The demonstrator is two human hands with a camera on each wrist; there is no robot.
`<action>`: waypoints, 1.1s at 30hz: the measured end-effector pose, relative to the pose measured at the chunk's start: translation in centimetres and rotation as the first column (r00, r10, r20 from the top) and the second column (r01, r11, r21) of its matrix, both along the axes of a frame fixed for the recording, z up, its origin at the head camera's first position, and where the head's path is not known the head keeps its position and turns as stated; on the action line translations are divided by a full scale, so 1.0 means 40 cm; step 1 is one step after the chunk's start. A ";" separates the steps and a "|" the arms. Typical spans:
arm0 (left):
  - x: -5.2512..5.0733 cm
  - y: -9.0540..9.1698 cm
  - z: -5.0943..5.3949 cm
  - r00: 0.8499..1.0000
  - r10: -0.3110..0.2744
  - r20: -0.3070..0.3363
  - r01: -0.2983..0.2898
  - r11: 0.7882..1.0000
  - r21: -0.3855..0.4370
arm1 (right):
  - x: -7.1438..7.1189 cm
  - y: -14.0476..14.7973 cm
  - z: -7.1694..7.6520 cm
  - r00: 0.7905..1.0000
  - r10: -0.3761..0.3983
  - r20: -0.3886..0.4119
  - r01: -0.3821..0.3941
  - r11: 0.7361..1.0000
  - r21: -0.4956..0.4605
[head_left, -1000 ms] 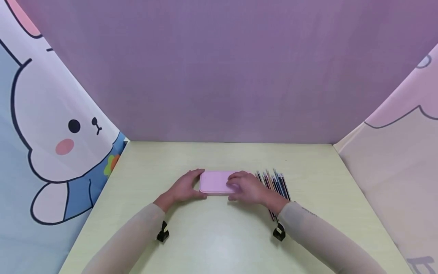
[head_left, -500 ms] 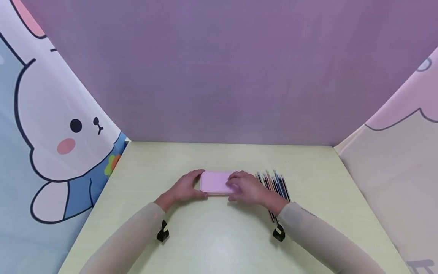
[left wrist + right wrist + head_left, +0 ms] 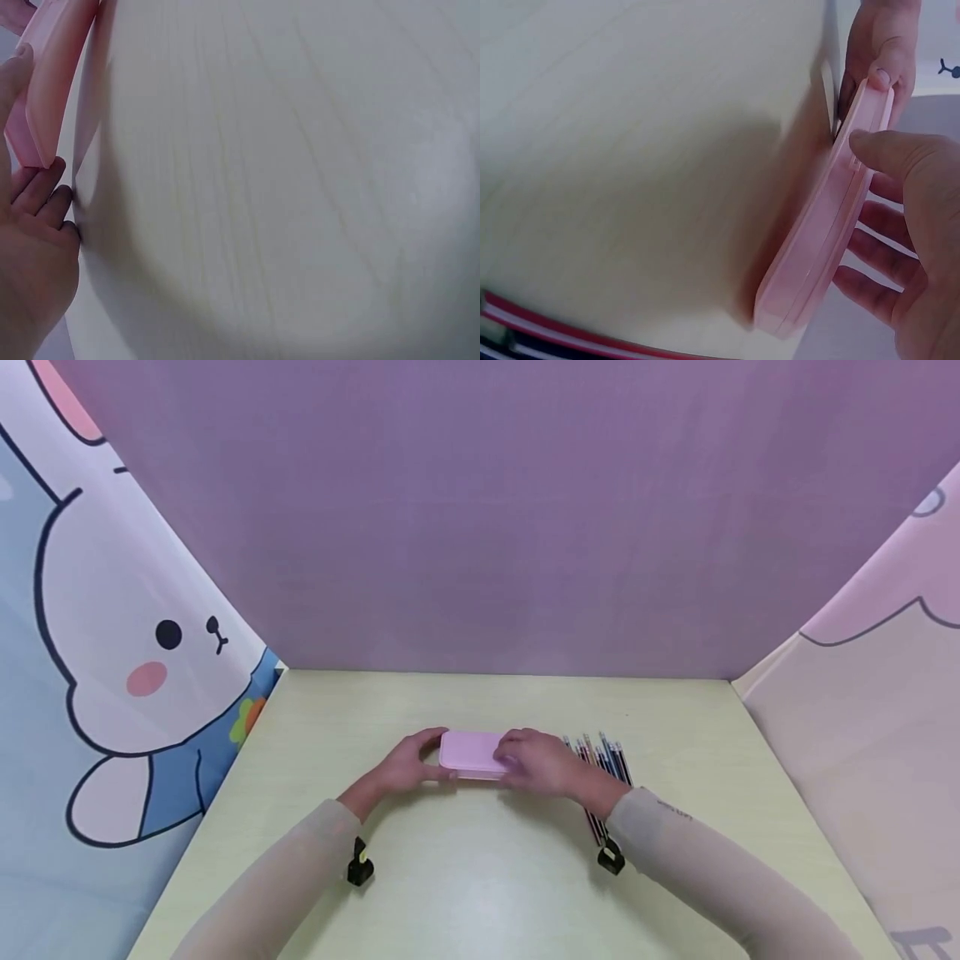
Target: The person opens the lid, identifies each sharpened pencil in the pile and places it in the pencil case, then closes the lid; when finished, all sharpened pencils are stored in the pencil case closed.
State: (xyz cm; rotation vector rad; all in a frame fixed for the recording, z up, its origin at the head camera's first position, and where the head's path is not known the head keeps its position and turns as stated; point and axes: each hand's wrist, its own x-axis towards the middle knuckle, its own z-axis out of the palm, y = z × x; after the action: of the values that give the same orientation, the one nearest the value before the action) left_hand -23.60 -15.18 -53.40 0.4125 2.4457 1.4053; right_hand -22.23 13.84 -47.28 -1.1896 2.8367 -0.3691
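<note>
A pink plastic pencil box (image 3: 472, 750), its lid on, is held between both hands near the middle of the table. My left hand (image 3: 403, 766) grips its left end, with the thumb at the front side and fingers round the far edge. My right hand (image 3: 543, 762) holds the right part. In the right wrist view the right thumb (image 3: 889, 150) presses the box's front side at a small latch, while the other fingers lie along the lid. Shadow shows beneath the box (image 3: 817, 232), which looks tilted or slightly raised. Its inside is hidden.
Several striped pencils (image 3: 603, 760) lie in a loose bunch right of the box, partly beneath my right forearm. The pale wooden table (image 3: 480, 877) meets a purple backdrop (image 3: 480, 527) behind, with printed cloth panels on either side.
Both hands and the pencil box have shifted slightly up and away over the last half second. More of the box's front side shows now. The pencils stay where they were.
</note>
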 end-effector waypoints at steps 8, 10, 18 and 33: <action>0.000 0.001 -0.005 1.000 0.013 0.024 -0.013 1.000 0.002 | -0.013 -0.010 0.023 0.997 0.043 -0.071 -0.039 0.997 0.068; 0.002 0.003 -0.001 0.999 0.017 0.032 -0.017 1.000 0.009 | -0.013 -0.014 0.030 0.994 0.061 -0.085 -0.054 0.995 0.082; 0.003 0.007 0.004 0.998 0.030 0.054 -0.031 0.999 0.022 | -0.012 -0.027 0.040 0.984 0.100 -0.147 -0.073 0.981 0.181; 0.021 0.021 0.004 0.998 0.040 0.041 -0.040 0.999 -0.008 | 0.003 -0.057 0.031 0.979 0.140 -0.149 -0.087 0.945 0.316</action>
State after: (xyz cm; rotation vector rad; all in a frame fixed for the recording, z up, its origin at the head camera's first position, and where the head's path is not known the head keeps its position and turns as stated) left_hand -22.77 -14.32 -53.25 0.3318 2.4386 1.4064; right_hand -22.10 11.55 -46.04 -1.3633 2.8012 0.1860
